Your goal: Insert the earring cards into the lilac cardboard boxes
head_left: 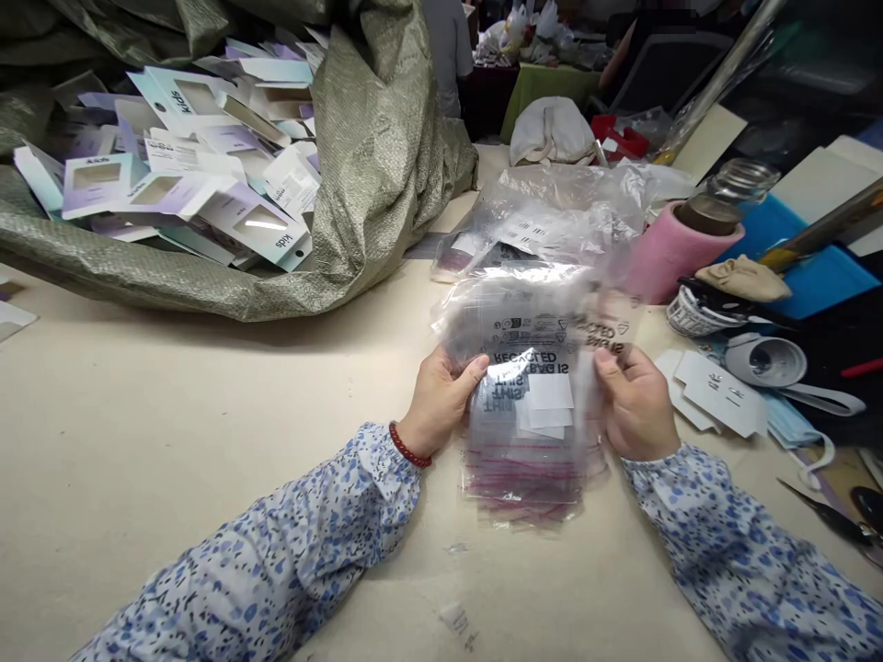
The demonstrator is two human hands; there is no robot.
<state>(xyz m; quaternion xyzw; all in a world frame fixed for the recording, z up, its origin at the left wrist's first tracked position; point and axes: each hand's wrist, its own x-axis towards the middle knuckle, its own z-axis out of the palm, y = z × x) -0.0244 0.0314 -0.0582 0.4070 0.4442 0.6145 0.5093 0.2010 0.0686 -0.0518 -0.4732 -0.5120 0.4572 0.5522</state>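
Between my hands is a stack of clear plastic bags with dark print and pinkish-red strips along the near ends. White labels show on the stack. My left hand grips its left edge, thumb on top and the other fingers hidden underneath. On the opposite edge, my right hand is closed on the bags in the same way, thumb uppermost. Just beyond the stack lies a pile of more clear bags, some bearing labels with barcodes.
A big woven sack full of flat printed card boxes stands at back left. On the right are a pink roll, a white tape roll, white cards, a face mask and scissors. A person's sleeve shows behind.
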